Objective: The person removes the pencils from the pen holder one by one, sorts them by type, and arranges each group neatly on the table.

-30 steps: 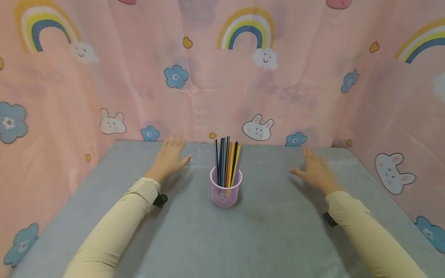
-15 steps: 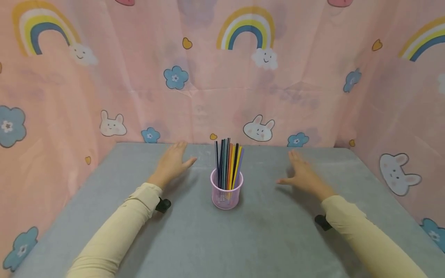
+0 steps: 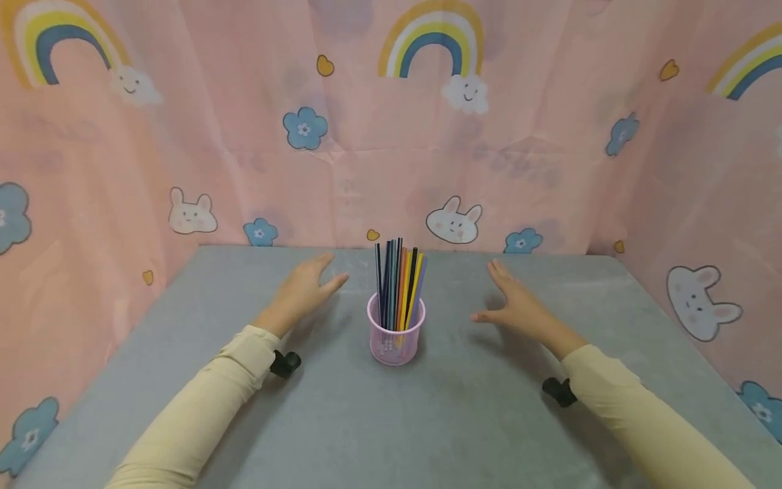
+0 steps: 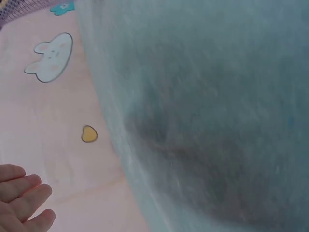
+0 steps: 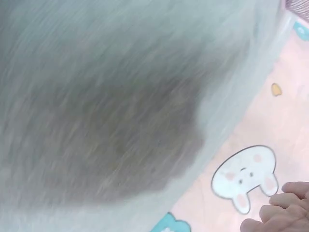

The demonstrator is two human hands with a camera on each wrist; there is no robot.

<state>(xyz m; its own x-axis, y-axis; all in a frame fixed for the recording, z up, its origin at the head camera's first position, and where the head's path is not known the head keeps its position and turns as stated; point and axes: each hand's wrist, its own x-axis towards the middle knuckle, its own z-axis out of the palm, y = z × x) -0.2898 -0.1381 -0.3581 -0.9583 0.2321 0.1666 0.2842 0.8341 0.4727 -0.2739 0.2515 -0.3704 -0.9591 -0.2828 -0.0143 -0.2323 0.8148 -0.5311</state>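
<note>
A pink mesh pen cup [image 3: 394,348] stands upright at the middle of the table. Thin sticks [image 3: 397,285] in black, dark blue, orange, yellow and purple rise out of it. To its left, my left hand [image 3: 299,292] hovers over the table, thumb spread toward the cup, holding nothing. My right hand [image 3: 519,309] is on the other side, fingers and thumb extended toward the cup with a gap between. In the left wrist view, the fingertips [image 4: 29,198] show at the lower left corner; the right wrist view catches knuckles [image 5: 285,208] at the lower right.
A grey cloth covers the table [image 3: 391,428]. Behind and at both sides hangs a pink curtain [image 3: 366,183] printed with rainbows, rabbits and flowers. Each wrist carries a small black device, such as the left one [image 3: 285,364].
My right hand has moved left, closer to the cup. The left hand has shifted slightly to the right, its fingers turning toward the cup. The cup stays in place.
</note>
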